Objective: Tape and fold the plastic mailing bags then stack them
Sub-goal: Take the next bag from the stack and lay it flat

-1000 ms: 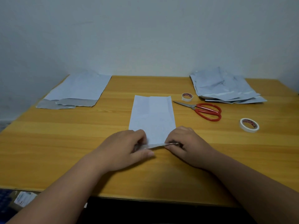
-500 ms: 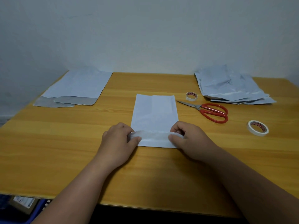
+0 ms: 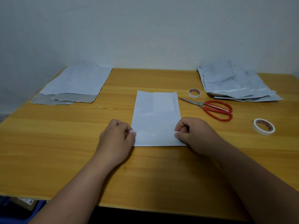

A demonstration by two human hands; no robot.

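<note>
A white plastic mailing bag [image 3: 156, 113], folded into a narrow strip, lies flat in the middle of the wooden table [image 3: 64, 143]. Its near end is folded over onto itself. My left hand [image 3: 117, 137] pinches the left corner of that folded flap. My right hand [image 3: 194, 135] pinches the right corner. A loose pile of crumpled grey-white mailing bags [image 3: 233, 83] lies at the back right. A flat stack of bags [image 3: 72, 85] with grey flaps lies at the back left.
Red-handled scissors [image 3: 215, 109] lie right of the bag, blades pointing left. A small tape roll [image 3: 194, 93] sits behind them, and a larger tape roll [image 3: 264, 126] lies near the right edge. A wall runs behind the table.
Both hands have lifted the bag's near edge and carried it away from me, folding it over the bag. The folded flap has grown longer.
</note>
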